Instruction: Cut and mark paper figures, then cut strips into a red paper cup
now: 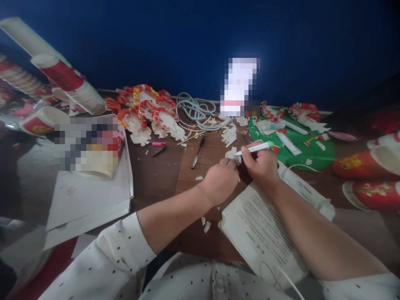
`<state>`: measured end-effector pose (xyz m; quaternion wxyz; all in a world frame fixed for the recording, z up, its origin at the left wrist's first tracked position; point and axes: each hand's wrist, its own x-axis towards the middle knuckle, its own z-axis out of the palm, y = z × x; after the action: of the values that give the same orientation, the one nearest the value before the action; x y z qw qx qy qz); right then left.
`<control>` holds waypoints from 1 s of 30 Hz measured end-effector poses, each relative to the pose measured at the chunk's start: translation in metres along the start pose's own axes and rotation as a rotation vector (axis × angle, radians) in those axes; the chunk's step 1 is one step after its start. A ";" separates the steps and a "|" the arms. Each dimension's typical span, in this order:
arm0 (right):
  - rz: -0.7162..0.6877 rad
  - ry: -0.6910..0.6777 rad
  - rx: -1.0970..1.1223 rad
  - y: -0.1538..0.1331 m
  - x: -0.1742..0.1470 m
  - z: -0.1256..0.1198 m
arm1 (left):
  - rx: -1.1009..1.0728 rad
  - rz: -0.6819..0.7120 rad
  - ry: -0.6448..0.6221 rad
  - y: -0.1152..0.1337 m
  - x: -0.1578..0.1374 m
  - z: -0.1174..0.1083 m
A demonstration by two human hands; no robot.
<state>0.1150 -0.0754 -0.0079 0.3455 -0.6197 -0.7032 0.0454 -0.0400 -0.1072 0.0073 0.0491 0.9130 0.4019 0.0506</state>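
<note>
My right hand [262, 166] grips a white marker [254, 148] with a green end, its tip pointing left. That tip meets or hovers just over a small white paper cutout [231, 152]; I cannot tell which. Closed, my left hand [222, 180] has its fingertips at the lower edge of the cutout and seems to hold it. A black pen [198, 152] lies on the brown table left of my hands. Small paper scraps [207, 226] are scattered around.
Red-and-white paper crafts [146, 104] pile up at the back, beside a coiled pale-blue cord [196, 109]. A green sheet [321, 154] bears glue tubes. Paper cups [378, 196] are at right, more cups [64, 75] at left. A printed white bag [259, 229] lies under my right forearm.
</note>
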 end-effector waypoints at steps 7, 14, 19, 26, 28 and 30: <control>0.003 -0.007 0.013 -0.001 0.000 -0.001 | 0.000 0.001 -0.004 0.000 0.000 0.001; 0.010 -0.012 0.017 -0.001 -0.001 0.000 | 0.016 0.006 -0.017 0.000 0.000 0.000; -0.001 -0.018 0.024 -0.002 -0.001 0.000 | 0.017 0.004 -0.012 0.000 0.000 0.001; -0.012 -0.024 0.026 -0.002 -0.001 0.000 | 0.015 0.004 -0.012 0.000 0.001 0.001; -0.010 -0.028 0.025 -0.002 -0.001 0.000 | 0.023 0.013 -0.007 0.000 0.001 0.001; -0.008 -0.027 0.025 -0.002 -0.001 0.000 | 0.023 0.020 -0.006 0.000 0.000 0.002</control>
<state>0.1132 -0.0769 -0.0071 0.3438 -0.6120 -0.7096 0.0613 -0.0397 -0.1070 0.0057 0.0393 0.9177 0.3930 0.0436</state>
